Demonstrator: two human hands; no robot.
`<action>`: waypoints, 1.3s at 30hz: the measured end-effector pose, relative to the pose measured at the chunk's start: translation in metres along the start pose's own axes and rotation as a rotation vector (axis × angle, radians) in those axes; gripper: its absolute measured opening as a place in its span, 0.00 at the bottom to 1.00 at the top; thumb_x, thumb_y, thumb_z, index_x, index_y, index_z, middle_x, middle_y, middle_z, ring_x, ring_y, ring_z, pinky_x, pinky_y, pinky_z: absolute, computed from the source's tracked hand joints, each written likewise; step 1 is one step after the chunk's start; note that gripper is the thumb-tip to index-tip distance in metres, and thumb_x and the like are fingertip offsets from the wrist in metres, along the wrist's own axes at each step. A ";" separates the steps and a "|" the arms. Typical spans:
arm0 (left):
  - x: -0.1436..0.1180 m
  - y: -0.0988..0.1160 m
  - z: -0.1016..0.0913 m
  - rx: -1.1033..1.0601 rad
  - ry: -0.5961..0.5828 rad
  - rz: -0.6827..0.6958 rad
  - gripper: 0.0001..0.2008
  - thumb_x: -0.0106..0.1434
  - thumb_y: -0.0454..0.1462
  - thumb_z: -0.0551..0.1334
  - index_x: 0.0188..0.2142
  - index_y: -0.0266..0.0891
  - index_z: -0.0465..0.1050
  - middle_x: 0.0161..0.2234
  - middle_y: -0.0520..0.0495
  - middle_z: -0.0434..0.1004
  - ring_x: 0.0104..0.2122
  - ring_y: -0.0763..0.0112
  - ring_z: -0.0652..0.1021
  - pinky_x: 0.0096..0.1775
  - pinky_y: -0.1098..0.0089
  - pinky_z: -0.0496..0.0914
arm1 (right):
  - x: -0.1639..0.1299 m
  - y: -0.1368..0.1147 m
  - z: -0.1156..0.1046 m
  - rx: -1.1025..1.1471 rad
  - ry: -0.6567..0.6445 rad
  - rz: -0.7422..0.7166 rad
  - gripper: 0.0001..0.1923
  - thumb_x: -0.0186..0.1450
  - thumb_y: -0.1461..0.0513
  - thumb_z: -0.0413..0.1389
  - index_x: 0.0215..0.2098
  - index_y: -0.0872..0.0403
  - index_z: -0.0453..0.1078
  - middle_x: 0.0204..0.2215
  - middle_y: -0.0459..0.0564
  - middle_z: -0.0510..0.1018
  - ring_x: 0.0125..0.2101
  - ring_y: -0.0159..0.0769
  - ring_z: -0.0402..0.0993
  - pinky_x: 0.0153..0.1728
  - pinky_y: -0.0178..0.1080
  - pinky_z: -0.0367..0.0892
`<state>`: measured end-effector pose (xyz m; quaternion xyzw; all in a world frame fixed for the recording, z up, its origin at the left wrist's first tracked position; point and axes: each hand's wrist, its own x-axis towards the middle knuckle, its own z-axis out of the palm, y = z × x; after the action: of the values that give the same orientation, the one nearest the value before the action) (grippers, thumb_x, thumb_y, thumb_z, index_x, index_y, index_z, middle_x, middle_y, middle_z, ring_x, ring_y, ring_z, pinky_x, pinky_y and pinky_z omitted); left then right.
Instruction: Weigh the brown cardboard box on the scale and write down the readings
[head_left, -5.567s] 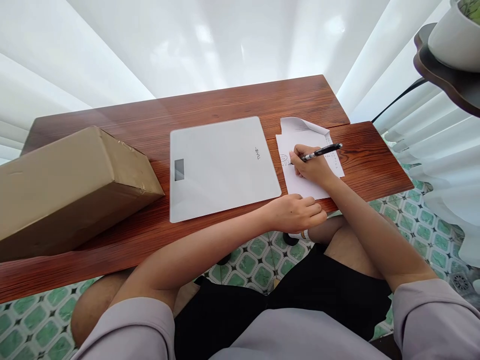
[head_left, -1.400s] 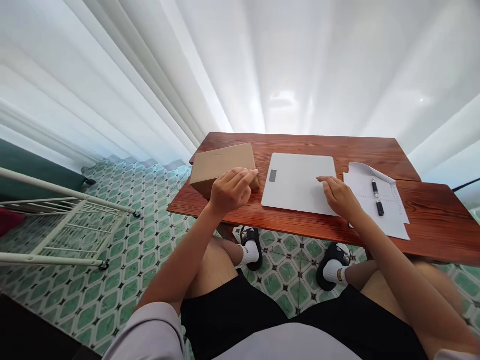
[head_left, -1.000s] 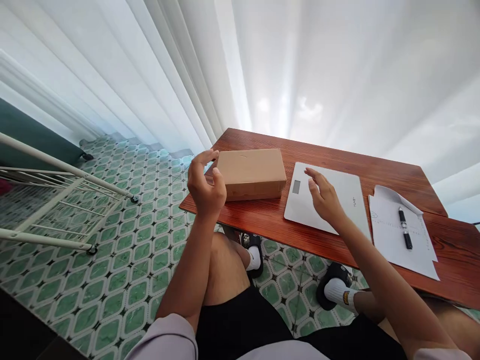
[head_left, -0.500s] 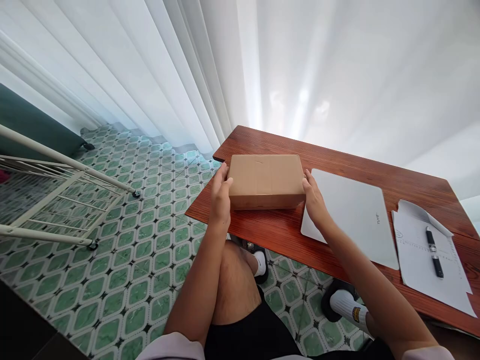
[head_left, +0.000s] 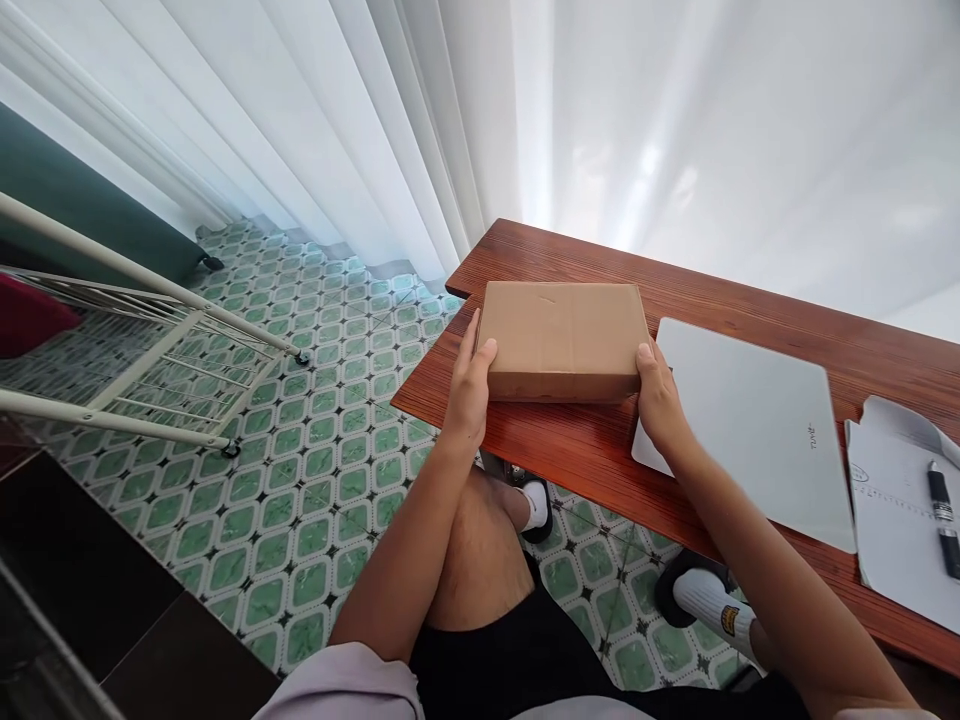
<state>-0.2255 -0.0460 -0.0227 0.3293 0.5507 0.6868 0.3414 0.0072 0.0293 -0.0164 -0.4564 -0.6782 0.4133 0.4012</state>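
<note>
My left hand (head_left: 466, 392) is pressing flat against the left end of the cardboard box (head_left: 564, 340), thumb on its top edge. The box is sitting on the wooden table (head_left: 592, 450) between my 2 palms. My right hand (head_left: 660, 400) is clamping its right end, beside the white scale (head_left: 750, 420).

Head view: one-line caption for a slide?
Both hands, left and right, grip a cardboard box on a wooden table beside a white scale.
</note>
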 end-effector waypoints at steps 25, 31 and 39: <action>0.004 -0.013 0.001 0.059 0.098 0.153 0.26 0.69 0.48 0.57 0.64 0.47 0.68 0.68 0.49 0.66 0.69 0.61 0.64 0.68 0.61 0.62 | 0.002 -0.010 0.010 0.184 -0.022 0.050 0.36 0.69 0.44 0.53 0.71 0.45 0.60 0.66 0.50 0.68 0.67 0.47 0.62 0.70 0.54 0.57; -0.005 0.005 0.018 0.064 0.156 0.223 0.22 0.67 0.46 0.56 0.59 0.45 0.67 0.63 0.46 0.70 0.63 0.60 0.70 0.63 0.62 0.67 | -0.003 -0.019 -0.005 0.143 -0.028 -0.026 0.40 0.69 0.39 0.54 0.73 0.44 0.55 0.67 0.51 0.67 0.67 0.50 0.63 0.69 0.55 0.60; -0.021 0.016 0.052 0.093 0.014 0.358 0.24 0.68 0.51 0.55 0.59 0.46 0.63 0.63 0.43 0.67 0.64 0.55 0.69 0.62 0.59 0.69 | -0.024 -0.026 -0.060 0.100 -0.004 -0.100 0.42 0.70 0.35 0.53 0.74 0.43 0.54 0.67 0.51 0.67 0.67 0.50 0.63 0.68 0.55 0.62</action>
<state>-0.1723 -0.0381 0.0001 0.4328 0.5168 0.7127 0.1942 0.0613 0.0115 0.0240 -0.4004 -0.6795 0.4271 0.4422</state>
